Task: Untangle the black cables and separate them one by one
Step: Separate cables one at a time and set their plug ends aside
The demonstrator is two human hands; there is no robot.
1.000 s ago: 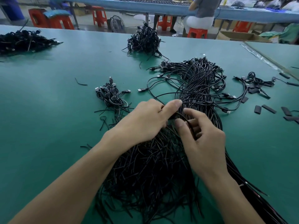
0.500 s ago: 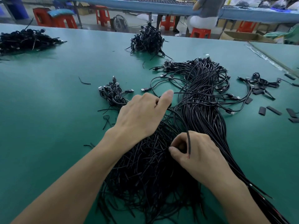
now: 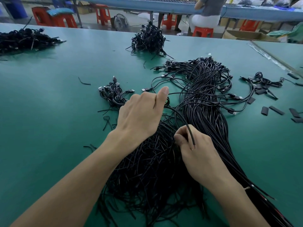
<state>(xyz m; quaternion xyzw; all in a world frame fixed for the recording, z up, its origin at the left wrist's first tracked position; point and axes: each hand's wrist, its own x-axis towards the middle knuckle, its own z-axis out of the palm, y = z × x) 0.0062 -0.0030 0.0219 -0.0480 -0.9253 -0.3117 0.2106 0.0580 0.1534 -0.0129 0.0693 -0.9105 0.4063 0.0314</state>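
Leaning over the green table [image 3: 49, 115], a person works at a big tangle of black cables [image 3: 147, 163] spread out right in front of them. From the head camera, the only view there is, the near end of that tangle is a mess of cut wire tips. Its far end runs away as a thick, straighter hank, with plugs fanning out at the top.

The left hand [image 3: 141, 115] sits at the tangle's left edge. Its fingers are curled under and its thumb sticks up, and it grips one cable [image 3: 179, 114] at the crook of the thumb. That cable arcs over the heap to the right hand [image 3: 199, 153]. The right hand pinches it between thumb and bent forefinger close to its cut end, and the tip lies across the back of the hand.

Just left of the left hand lies a small bunch of plugged leads [image 3: 113, 94], touching the table, with a few stray wire bits beside it. A short loose wire [image 3: 84, 82] lies further left, well apart. Another dark pile [image 3: 150, 40] sits at the far middle of the table, and a flatter one [image 3: 24, 40] at the far left. On the right are a little knot of leads [image 3: 262, 81] and several short black sleeves [image 3: 264, 110].

Beyond the table stand red stools [image 3: 54, 18] and a floor fan [image 3: 121, 21]. Someone is seated [image 3: 206, 15] at a blue bench.
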